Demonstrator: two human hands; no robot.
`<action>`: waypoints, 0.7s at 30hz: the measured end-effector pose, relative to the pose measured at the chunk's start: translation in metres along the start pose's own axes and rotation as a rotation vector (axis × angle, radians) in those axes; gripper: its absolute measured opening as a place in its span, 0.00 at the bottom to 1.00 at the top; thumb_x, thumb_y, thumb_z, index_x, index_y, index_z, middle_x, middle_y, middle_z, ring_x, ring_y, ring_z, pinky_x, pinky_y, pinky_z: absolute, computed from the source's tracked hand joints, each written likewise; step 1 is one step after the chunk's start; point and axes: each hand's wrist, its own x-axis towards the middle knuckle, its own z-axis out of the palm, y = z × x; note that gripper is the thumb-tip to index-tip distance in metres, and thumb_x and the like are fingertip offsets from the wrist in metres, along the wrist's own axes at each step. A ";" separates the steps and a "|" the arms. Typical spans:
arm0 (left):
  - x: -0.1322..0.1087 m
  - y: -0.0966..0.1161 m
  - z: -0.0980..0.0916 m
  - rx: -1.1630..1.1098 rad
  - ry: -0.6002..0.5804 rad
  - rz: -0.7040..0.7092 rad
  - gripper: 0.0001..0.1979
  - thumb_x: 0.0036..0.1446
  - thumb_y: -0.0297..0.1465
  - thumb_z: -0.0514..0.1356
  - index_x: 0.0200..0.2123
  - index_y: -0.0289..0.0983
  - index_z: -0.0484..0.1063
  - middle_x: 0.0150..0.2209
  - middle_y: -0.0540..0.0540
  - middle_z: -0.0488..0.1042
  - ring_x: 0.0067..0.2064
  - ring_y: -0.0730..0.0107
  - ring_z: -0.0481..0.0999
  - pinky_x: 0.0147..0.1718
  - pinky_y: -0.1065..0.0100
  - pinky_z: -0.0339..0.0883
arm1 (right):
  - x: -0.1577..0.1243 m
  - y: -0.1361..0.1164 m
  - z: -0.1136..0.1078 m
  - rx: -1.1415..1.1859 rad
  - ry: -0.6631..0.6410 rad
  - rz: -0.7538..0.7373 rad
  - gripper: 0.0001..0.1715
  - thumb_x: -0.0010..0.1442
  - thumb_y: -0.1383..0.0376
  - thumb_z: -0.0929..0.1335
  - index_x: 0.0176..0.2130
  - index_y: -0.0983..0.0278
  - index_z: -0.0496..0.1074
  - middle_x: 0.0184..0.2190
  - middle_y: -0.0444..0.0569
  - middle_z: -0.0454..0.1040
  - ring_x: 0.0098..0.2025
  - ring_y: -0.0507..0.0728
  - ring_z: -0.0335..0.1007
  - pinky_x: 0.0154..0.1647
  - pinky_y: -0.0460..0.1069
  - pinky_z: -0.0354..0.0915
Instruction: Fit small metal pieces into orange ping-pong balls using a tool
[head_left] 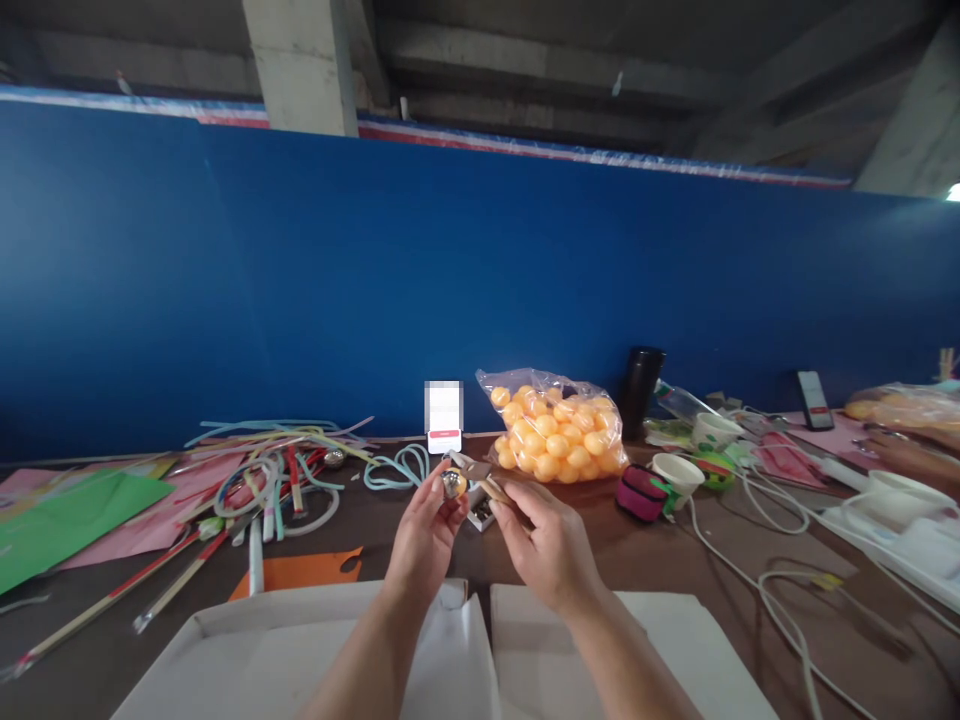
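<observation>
My left hand (426, 530) is raised over the table, its fingers closed around a small shiny round metal bell (453, 484) with gold and silver reflections. Close beside it, my right hand (553, 545) pinches a thin tan stick-like piece (493, 488); its exact kind is too small to make out. Between and below the hands, partly hidden, is a small open box (480, 512) with dark little items inside. A phone (444, 420) with a lit screen stands upright behind my hands.
A clear bag of orange balls (555, 435) lies behind my right hand. To its right are a black bottle (643, 392), a purple pouch (642, 494), paper cups (677, 478) and white cables (776, 600). Tubes (262, 485) and coloured paper (90, 520) cover the left; white boards (322, 650) lie in front.
</observation>
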 end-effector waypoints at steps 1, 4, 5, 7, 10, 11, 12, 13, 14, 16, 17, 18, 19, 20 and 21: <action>0.000 0.000 0.000 0.007 -0.001 -0.007 0.21 0.50 0.31 0.65 0.49 0.36 0.73 0.38 0.43 0.77 0.34 0.73 0.75 0.37 0.71 0.71 | 0.000 0.000 0.000 -0.010 -0.013 0.003 0.15 0.62 0.64 0.62 0.47 0.61 0.72 0.40 0.51 0.77 0.40 0.56 0.74 0.42 0.47 0.68; 0.000 0.000 0.001 0.024 0.009 -0.013 0.21 0.50 0.31 0.65 0.49 0.36 0.73 0.36 0.44 0.77 0.33 0.74 0.75 0.35 0.71 0.70 | 0.000 0.001 0.000 -0.021 -0.037 0.012 0.15 0.63 0.64 0.62 0.47 0.61 0.72 0.39 0.50 0.77 0.40 0.56 0.74 0.42 0.47 0.67; 0.000 0.001 0.001 0.034 0.008 -0.012 0.21 0.50 0.31 0.65 0.49 0.36 0.73 0.35 0.44 0.77 0.32 0.74 0.75 0.35 0.71 0.70 | 0.000 0.001 0.000 -0.017 -0.033 0.013 0.15 0.63 0.64 0.62 0.48 0.61 0.71 0.40 0.51 0.77 0.41 0.56 0.73 0.42 0.47 0.67; -0.001 0.001 0.002 0.054 0.002 -0.012 0.21 0.51 0.31 0.65 0.50 0.36 0.72 0.35 0.45 0.77 0.32 0.74 0.75 0.35 0.71 0.69 | -0.001 0.002 0.000 -0.012 -0.035 0.016 0.15 0.63 0.64 0.61 0.48 0.61 0.71 0.40 0.51 0.76 0.41 0.56 0.73 0.43 0.47 0.67; -0.002 0.001 0.002 0.077 0.001 -0.014 0.21 0.51 0.32 0.64 0.50 0.37 0.72 0.34 0.45 0.77 0.32 0.74 0.75 0.35 0.71 0.69 | 0.000 0.002 0.000 -0.015 -0.050 0.015 0.15 0.64 0.64 0.61 0.47 0.60 0.71 0.40 0.50 0.77 0.40 0.56 0.73 0.42 0.47 0.67; -0.002 0.001 0.002 0.079 0.002 -0.009 0.21 0.51 0.31 0.65 0.50 0.37 0.72 0.34 0.45 0.77 0.32 0.74 0.75 0.35 0.71 0.69 | 0.000 0.002 0.000 -0.016 -0.047 0.012 0.15 0.63 0.64 0.61 0.47 0.60 0.71 0.40 0.50 0.77 0.41 0.56 0.73 0.41 0.47 0.67; -0.003 0.001 0.002 0.078 0.004 -0.004 0.21 0.51 0.31 0.65 0.50 0.37 0.72 0.34 0.45 0.77 0.32 0.74 0.75 0.35 0.71 0.69 | 0.000 0.002 0.000 -0.017 -0.041 0.010 0.15 0.63 0.64 0.61 0.47 0.60 0.71 0.40 0.50 0.77 0.41 0.56 0.73 0.41 0.47 0.67; -0.002 0.001 0.002 0.077 0.008 0.002 0.21 0.50 0.31 0.65 0.50 0.37 0.73 0.34 0.45 0.77 0.32 0.74 0.75 0.35 0.71 0.69 | 0.000 0.002 0.000 -0.021 -0.036 0.011 0.15 0.63 0.64 0.61 0.47 0.60 0.71 0.40 0.50 0.77 0.41 0.56 0.73 0.42 0.46 0.67; -0.002 0.001 0.002 0.076 0.010 0.003 0.22 0.50 0.31 0.65 0.50 0.37 0.73 0.34 0.45 0.77 0.32 0.73 0.75 0.35 0.71 0.69 | 0.000 0.002 0.000 -0.026 -0.036 0.013 0.14 0.63 0.64 0.61 0.47 0.60 0.71 0.39 0.50 0.77 0.40 0.55 0.73 0.41 0.46 0.67; -0.001 0.001 0.002 0.075 0.017 -0.004 0.22 0.49 0.32 0.66 0.50 0.36 0.73 0.34 0.44 0.77 0.32 0.74 0.75 0.35 0.71 0.69 | 0.000 0.002 -0.001 -0.045 -0.060 0.021 0.13 0.63 0.64 0.62 0.45 0.60 0.72 0.38 0.49 0.77 0.39 0.55 0.73 0.40 0.46 0.66; -0.001 0.000 0.002 0.075 0.024 -0.004 0.22 0.49 0.32 0.66 0.50 0.36 0.73 0.34 0.44 0.77 0.32 0.74 0.75 0.35 0.71 0.69 | 0.000 0.003 -0.001 -0.057 -0.078 0.026 0.12 0.63 0.65 0.62 0.44 0.59 0.72 0.37 0.48 0.77 0.38 0.55 0.73 0.40 0.46 0.66; 0.000 0.000 0.002 0.077 0.037 0.005 0.22 0.49 0.32 0.66 0.49 0.36 0.73 0.34 0.44 0.77 0.31 0.74 0.75 0.35 0.71 0.69 | 0.000 0.004 -0.001 -0.070 -0.094 0.031 0.12 0.62 0.65 0.62 0.44 0.59 0.72 0.37 0.47 0.77 0.38 0.55 0.73 0.39 0.46 0.66; 0.000 0.000 0.002 0.086 0.061 0.027 0.22 0.48 0.33 0.66 0.49 0.36 0.73 0.34 0.44 0.77 0.31 0.74 0.75 0.35 0.71 0.69 | 0.000 0.005 -0.002 -0.084 -0.108 0.036 0.12 0.62 0.65 0.63 0.44 0.58 0.72 0.37 0.47 0.77 0.38 0.55 0.73 0.38 0.46 0.65; 0.001 0.000 0.001 0.105 0.095 0.063 0.22 0.48 0.33 0.67 0.48 0.36 0.73 0.34 0.45 0.77 0.31 0.74 0.75 0.35 0.70 0.69 | 0.001 0.006 -0.003 -0.101 -0.120 0.044 0.12 0.61 0.65 0.63 0.45 0.58 0.72 0.37 0.47 0.77 0.38 0.55 0.73 0.37 0.45 0.65; 0.001 0.000 0.001 0.135 0.140 0.109 0.22 0.48 0.34 0.67 0.48 0.37 0.73 0.34 0.45 0.77 0.31 0.74 0.75 0.35 0.70 0.69 | 0.001 0.008 -0.004 -0.120 -0.132 0.056 0.12 0.61 0.65 0.64 0.44 0.57 0.72 0.36 0.46 0.77 0.37 0.55 0.74 0.36 0.45 0.64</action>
